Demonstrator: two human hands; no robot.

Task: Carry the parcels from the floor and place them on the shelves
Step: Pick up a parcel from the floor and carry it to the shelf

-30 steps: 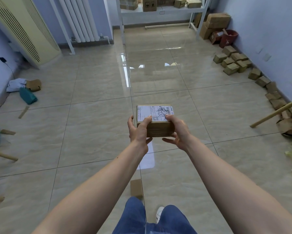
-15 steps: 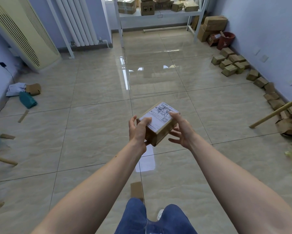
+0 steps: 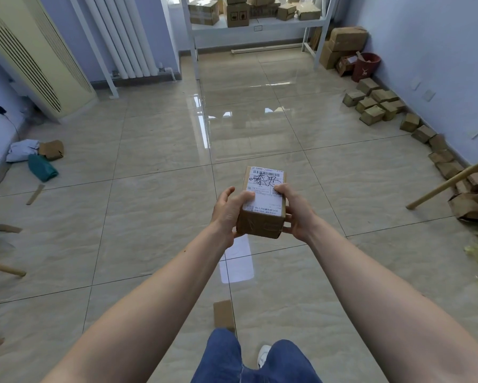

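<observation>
Midway across the tiled floor [image 3: 149,205], both hands hold a small parcel [image 3: 262,205] at its sides, left hand [image 3: 228,210] and right hand [image 3: 297,214], label up. Ahead, the white shelves [image 3: 259,24] already carry boxes. More parcels [image 3: 375,103] line the right wall; a cardboard scrap [image 3: 223,315] lies near the feet.

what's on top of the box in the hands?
A white shipping label with barcode and handwriting covers the box top. Left hand thumb and right hand fingers hide parts of it.
</observation>
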